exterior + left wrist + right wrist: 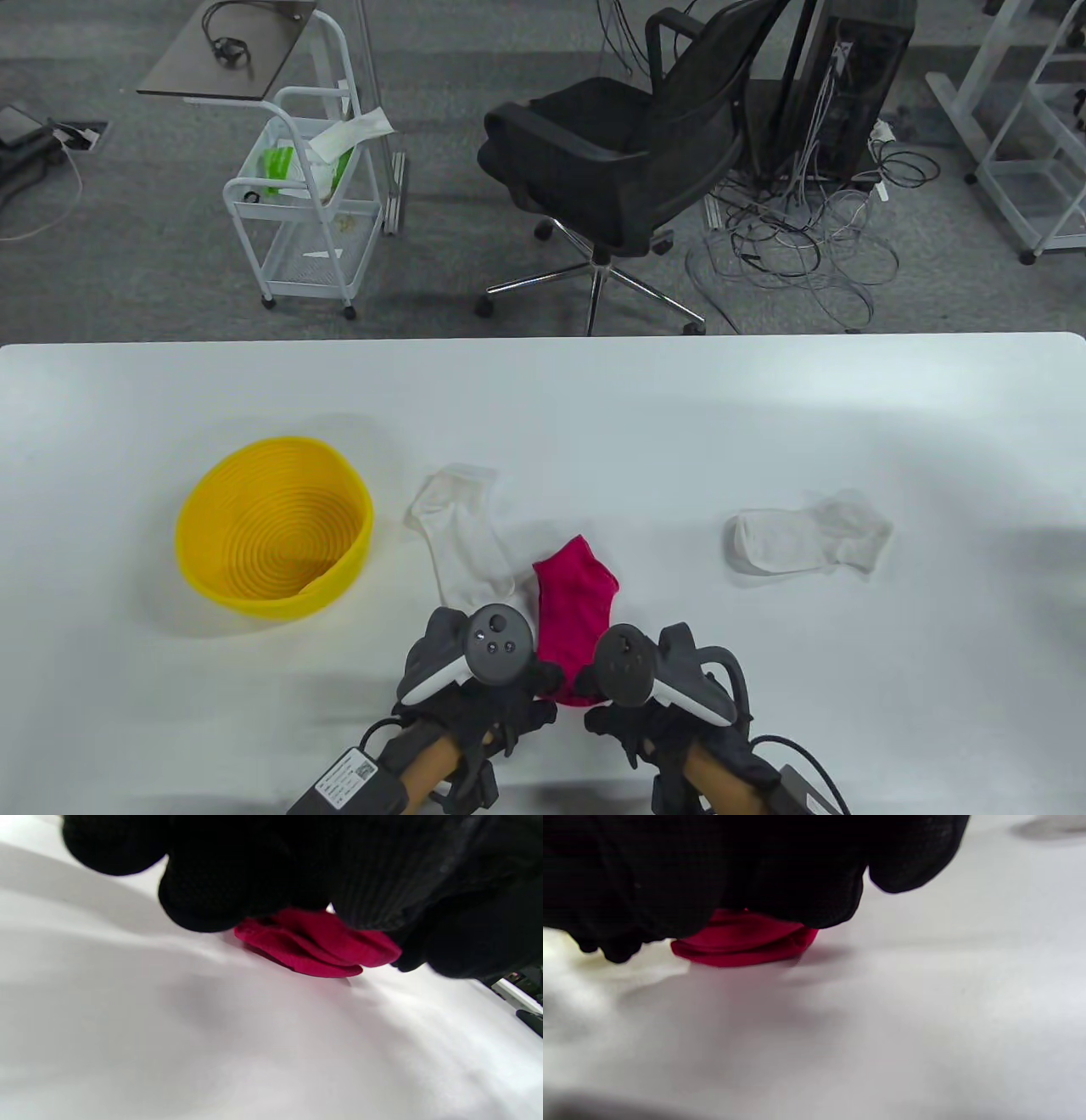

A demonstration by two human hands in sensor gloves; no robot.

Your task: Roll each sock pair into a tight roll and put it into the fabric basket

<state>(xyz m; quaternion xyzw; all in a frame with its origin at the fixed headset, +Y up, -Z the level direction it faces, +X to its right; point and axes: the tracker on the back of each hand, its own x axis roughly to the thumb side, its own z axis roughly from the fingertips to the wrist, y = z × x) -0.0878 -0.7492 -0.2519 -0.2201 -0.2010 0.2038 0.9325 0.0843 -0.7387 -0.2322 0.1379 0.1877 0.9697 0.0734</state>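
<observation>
Both hands start rolling the red sock pair at its near end.

The red sock pair [575, 615] lies low centre on the white surface [764, 424], its long axis running up the frame from the left hand [475, 679] and right hand [653, 688]. Both hands' curled fingers grip its near end, equally close. The yellow basket [197, 526] sits at left, apparently empty.

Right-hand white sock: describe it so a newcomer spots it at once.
On the white table, look right of the two gloved hands and the red sock that they work on. The white sock lies there crosswise and alone; the other white sock lies beside the yellow basket.
</observation>
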